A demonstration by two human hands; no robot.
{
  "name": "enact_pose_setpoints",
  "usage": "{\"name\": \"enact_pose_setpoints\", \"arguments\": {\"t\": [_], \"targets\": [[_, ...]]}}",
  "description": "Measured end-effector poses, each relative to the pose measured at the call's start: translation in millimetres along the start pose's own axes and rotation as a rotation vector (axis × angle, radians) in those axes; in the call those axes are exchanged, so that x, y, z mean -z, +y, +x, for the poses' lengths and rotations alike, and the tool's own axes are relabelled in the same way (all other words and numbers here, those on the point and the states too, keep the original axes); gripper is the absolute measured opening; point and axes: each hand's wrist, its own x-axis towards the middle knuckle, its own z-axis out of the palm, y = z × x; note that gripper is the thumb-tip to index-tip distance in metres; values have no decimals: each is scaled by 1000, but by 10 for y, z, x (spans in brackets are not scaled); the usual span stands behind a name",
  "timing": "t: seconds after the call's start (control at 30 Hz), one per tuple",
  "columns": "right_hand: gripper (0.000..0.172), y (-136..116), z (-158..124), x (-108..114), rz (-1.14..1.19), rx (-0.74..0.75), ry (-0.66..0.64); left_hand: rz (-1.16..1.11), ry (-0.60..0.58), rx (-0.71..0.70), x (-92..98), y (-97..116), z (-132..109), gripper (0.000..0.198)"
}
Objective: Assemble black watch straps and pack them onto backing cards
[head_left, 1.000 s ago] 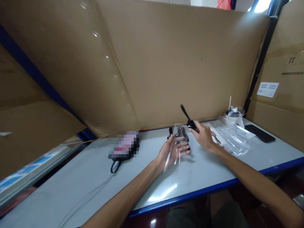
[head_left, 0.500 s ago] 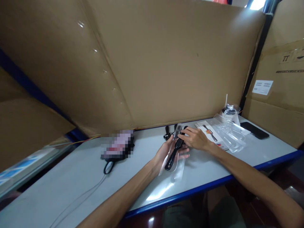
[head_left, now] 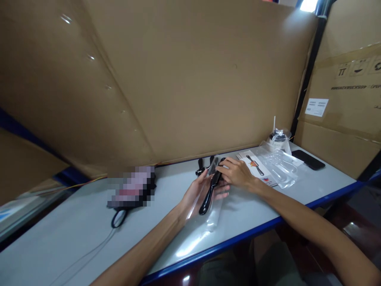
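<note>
My left hand (head_left: 195, 194) lies palm up over the table and holds a clear plastic bag (head_left: 212, 216) that hangs off it toward me. A black watch strap (head_left: 210, 190) sits mostly inside that bag. My right hand (head_left: 235, 172) grips the strap's upper end at the bag's mouth, fingers bent over it. More black strap pieces (head_left: 201, 167) lie on the table just behind my hands.
The grey table (head_left: 89, 230) has a blue front edge. On it are a blurred-out pouch with a black loop (head_left: 131, 190), a leaflet (head_left: 256, 169), clear bags (head_left: 278, 163), a bagged black item (head_left: 278, 137) and a phone (head_left: 308, 159). Cardboard sheets (head_left: 193, 79) wall the back.
A second ago my right hand held the strap up in the air above the bag. It has since slid the strap down into the bag on my left palm.
</note>
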Motion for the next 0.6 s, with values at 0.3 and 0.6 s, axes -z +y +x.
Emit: {"name": "enact_pose_setpoints", "arguments": {"t": [0.3,0.6], "targets": [[22,226,-3,189,-92,-238,336,39,49,-298,2,17,-1,35],[30,7,69,195,25,-533,-102,55,242,-608,116,14,72,49]]}}
